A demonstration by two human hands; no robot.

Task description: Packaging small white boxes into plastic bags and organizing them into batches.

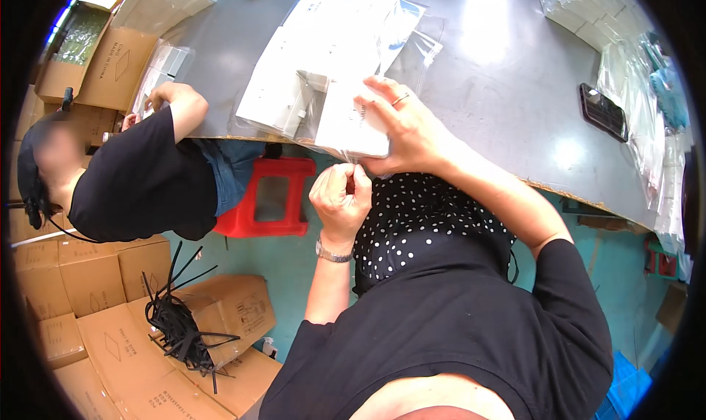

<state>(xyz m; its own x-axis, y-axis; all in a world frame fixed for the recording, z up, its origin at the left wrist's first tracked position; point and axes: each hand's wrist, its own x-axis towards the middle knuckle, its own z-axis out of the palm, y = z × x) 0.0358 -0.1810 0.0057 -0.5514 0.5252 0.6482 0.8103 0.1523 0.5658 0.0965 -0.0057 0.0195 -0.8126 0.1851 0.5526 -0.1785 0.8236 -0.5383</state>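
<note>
"On the grey table (507, 118), near edge: which hand is set closer to the bagged white boxes (294, 67)?"

"Right hand (413, 132). Fingers spread, laid over the near-right box (346, 122)."

"Left hand (341, 199)?"

"Curled, just off the edge; gathered clear film (351, 157) appears pinched. Boxes are placed straight beyond those fingers. Long axis can't be told, lens-bent."

"How's the light?"
"Bright; glare whitens the grey tabletop (515, 89) beyond and right of the right hand (412, 129)."
"And the edges?"
"Curved, with black corners far from that hand."
</note>
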